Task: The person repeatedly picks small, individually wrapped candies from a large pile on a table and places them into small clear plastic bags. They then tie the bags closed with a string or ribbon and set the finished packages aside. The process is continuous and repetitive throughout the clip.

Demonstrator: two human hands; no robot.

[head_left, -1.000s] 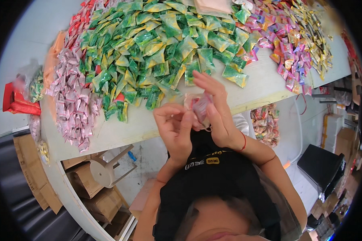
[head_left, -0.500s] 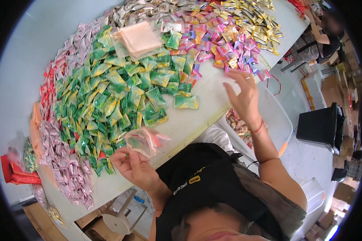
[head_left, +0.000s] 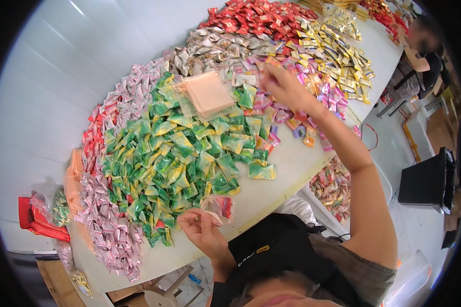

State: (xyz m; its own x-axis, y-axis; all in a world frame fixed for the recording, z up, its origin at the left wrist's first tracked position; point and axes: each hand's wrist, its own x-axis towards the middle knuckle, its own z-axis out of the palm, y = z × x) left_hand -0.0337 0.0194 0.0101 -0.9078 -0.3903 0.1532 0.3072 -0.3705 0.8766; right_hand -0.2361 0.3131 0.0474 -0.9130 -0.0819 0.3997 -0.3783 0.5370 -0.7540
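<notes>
My left hand point(head_left: 206, 231) is closed on the edge of a small see-through pouch point(head_left: 225, 205) near the table's front edge. Something red shows inside the pouch. Behind it spreads a wide heap of green-and-yellow candy packets point(head_left: 174, 153). My right hand point(head_left: 284, 89) reaches over the pink and purple wrapped candies point(head_left: 333, 97), beside the grey-brown packets point(head_left: 215, 48); its fingers point down and are partly hidden, so I cannot tell if they grip anything. A stack of peach-coloured pouches point(head_left: 209, 93) rests on the green heap, left of that hand.
Red packets point(head_left: 261, 19) and yellow packets point(head_left: 338, 56) lie farther back, pale pink packets point(head_left: 110, 230) at the left. Below the table edge stands a bin of candies point(head_left: 333, 189). A black bin point(head_left: 422, 181) is on the floor at right; another person point(head_left: 420, 61) sits beyond.
My right hand has moved from above the table's front edge, fingers spread, far inward over the candy heaps. My left hand still holds the pouch. The whole view has shifted.
</notes>
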